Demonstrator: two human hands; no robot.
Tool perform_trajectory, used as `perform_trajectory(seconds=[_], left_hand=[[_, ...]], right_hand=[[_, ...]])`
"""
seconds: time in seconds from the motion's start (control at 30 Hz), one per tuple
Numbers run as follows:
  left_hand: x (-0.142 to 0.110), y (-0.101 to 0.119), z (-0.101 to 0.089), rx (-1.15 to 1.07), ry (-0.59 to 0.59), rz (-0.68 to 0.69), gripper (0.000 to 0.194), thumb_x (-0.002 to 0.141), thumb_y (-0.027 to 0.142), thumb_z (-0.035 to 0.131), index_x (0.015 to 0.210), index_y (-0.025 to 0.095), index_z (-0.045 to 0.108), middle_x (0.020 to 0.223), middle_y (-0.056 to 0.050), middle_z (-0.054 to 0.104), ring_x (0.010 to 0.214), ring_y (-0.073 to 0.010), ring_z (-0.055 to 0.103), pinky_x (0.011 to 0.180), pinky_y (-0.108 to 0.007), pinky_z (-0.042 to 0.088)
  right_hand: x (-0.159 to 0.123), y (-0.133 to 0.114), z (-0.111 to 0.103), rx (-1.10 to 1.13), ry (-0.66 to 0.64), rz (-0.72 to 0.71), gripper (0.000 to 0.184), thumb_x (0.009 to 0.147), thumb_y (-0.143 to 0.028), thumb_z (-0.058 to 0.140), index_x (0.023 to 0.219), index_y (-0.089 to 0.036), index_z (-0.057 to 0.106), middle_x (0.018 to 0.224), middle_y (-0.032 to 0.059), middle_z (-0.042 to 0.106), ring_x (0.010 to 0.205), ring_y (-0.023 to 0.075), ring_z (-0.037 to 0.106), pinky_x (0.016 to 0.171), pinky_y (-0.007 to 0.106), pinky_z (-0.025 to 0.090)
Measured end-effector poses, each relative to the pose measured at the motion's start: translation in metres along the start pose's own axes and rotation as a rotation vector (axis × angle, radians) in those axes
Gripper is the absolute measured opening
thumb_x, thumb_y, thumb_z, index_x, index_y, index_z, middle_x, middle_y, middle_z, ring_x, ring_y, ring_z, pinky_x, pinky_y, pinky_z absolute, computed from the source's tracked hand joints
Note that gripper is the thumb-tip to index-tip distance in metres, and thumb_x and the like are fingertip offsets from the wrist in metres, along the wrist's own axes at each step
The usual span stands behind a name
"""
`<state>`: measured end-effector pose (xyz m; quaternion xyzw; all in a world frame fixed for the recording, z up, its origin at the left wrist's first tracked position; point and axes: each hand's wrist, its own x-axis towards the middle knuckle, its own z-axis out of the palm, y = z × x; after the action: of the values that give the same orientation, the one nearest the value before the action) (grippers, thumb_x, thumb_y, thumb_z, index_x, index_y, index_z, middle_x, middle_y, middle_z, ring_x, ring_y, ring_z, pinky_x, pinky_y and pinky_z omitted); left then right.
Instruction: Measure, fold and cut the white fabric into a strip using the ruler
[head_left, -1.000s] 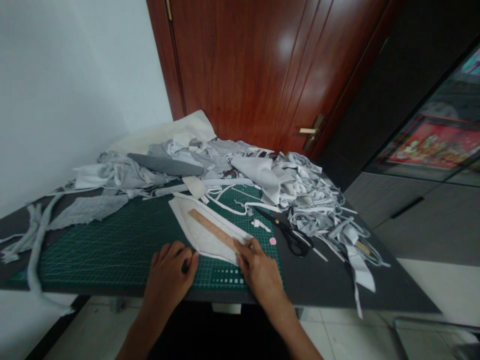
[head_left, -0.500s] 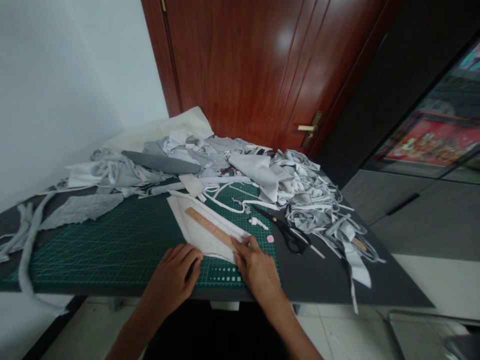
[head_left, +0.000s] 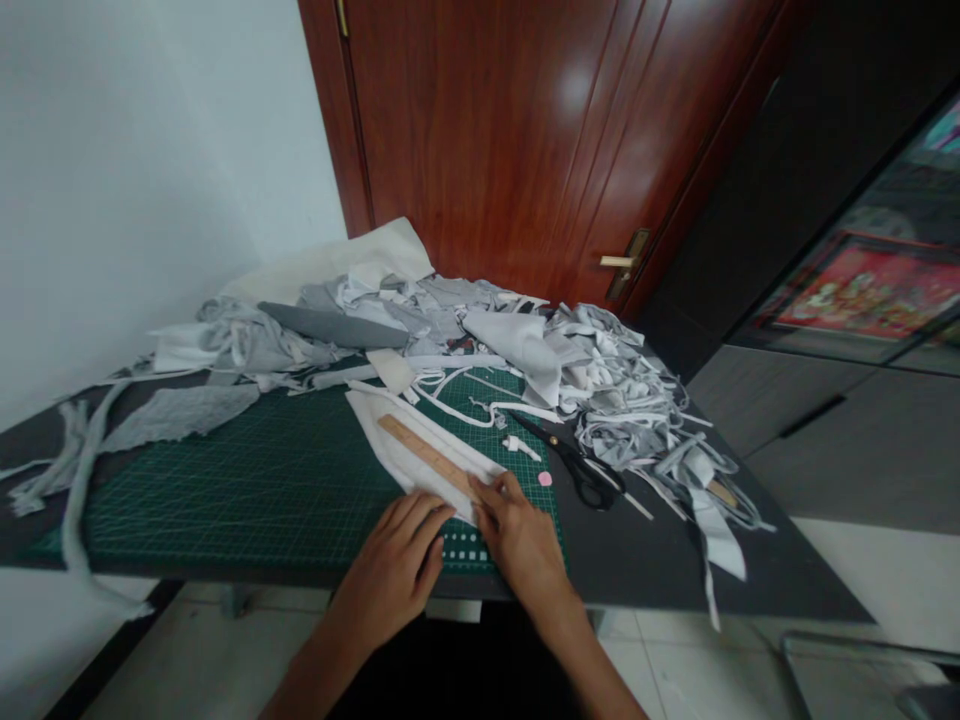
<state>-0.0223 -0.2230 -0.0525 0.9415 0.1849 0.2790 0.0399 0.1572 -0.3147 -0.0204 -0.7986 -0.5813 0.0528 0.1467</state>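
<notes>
A strip of white fabric (head_left: 367,408) lies slantwise on the green cutting mat (head_left: 247,480), with a wooden ruler (head_left: 424,452) on top of it. My right hand (head_left: 521,535) grips the near right end of the ruler, thumb and fingers closed round it and touching the fabric. At the fabric's near edge is my left hand (head_left: 401,555), its fingers stretched out over the cloth and the thumb apart from them. The cloth beneath those fingertips is hidden.
Black scissors (head_left: 581,465) and a pink chip (head_left: 545,479) lie right of the fabric. Grey and white fabric scraps (head_left: 615,370) pile along the back and right of the dark table (head_left: 675,570). A long white strip (head_left: 75,510) hangs over the left front edge.
My left hand has slid right along the fabric's near edge, closer to my right hand. The visible fabric beside the ruler looks narrower. My right hand stays at the ruler's end.
</notes>
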Motion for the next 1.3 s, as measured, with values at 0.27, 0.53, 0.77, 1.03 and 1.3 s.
perform_trajectory(seconds=[0.27, 0.53, 0.77, 1.03, 1.3], left_hand=[[-0.002, 0.009, -0.001, -0.035, -0.042, -0.024, 0.040, 0.098, 0.013, 0.047, 0.135, 0.023, 0.061, 0.114, -0.006, 0.067, 0.108, -0.0238, 0.059, 0.096, -0.042, 0.047], [-0.014, 0.010, 0.001, 0.004, 0.013, -0.020, 0.044, 0.093, 0.008, 0.048, 0.130, 0.025, 0.066, 0.127, -0.008, 0.064, 0.123, -0.0260, 0.056, 0.105, -0.045, 0.047], [-0.016, 0.009, 0.005, 0.061, 0.055, -0.019, 0.045, 0.092, 0.008, 0.050, 0.130, 0.026, 0.067, 0.139, -0.010, 0.059, 0.133, -0.0281, 0.051, 0.107, -0.046, 0.050], [-0.015, 0.014, 0.002, 0.081, 0.078, -0.028, 0.040, 0.093, 0.009, 0.050, 0.122, 0.025, 0.072, 0.151, -0.011, 0.051, 0.139, -0.0312, 0.046, 0.109, -0.052, 0.049], [-0.009, 0.012, 0.000, -0.028, 0.084, -0.051, 0.030, 0.094, 0.008, 0.045, 0.109, 0.022, 0.067, 0.131, -0.008, 0.065, 0.129, -0.0256, 0.055, 0.115, -0.052, 0.043]], right_hand=[[0.000, 0.001, 0.000, 0.013, -0.004, -0.002, 0.045, 0.105, -0.025, 0.053, 0.149, -0.035, 0.055, 0.131, 0.0070, 0.063, 0.094, 0.0189, 0.076, 0.075, 0.026, 0.060], [-0.001, 0.000, -0.003, 0.023, 0.012, -0.013, 0.044, 0.106, -0.026, 0.050, 0.149, -0.033, 0.054, 0.130, 0.0078, 0.063, 0.093, 0.0190, 0.074, 0.074, 0.027, 0.060], [-0.020, 0.006, -0.008, 0.005, 0.032, -0.053, 0.036, 0.106, -0.025, 0.051, 0.140, -0.030, 0.062, 0.116, 0.0095, 0.065, 0.107, 0.0243, 0.069, 0.081, 0.031, 0.061], [-0.042, 0.021, -0.005, 0.076, -0.011, -0.203, 0.041, 0.104, -0.019, 0.054, 0.143, -0.030, 0.059, 0.119, 0.0073, 0.064, 0.106, 0.0205, 0.069, 0.086, 0.030, 0.061], [-0.041, 0.031, -0.009, 0.178, -0.026, -0.238, 0.038, 0.104, -0.022, 0.054, 0.140, -0.031, 0.062, 0.125, 0.0063, 0.062, 0.103, 0.0183, 0.069, 0.091, 0.030, 0.058]])
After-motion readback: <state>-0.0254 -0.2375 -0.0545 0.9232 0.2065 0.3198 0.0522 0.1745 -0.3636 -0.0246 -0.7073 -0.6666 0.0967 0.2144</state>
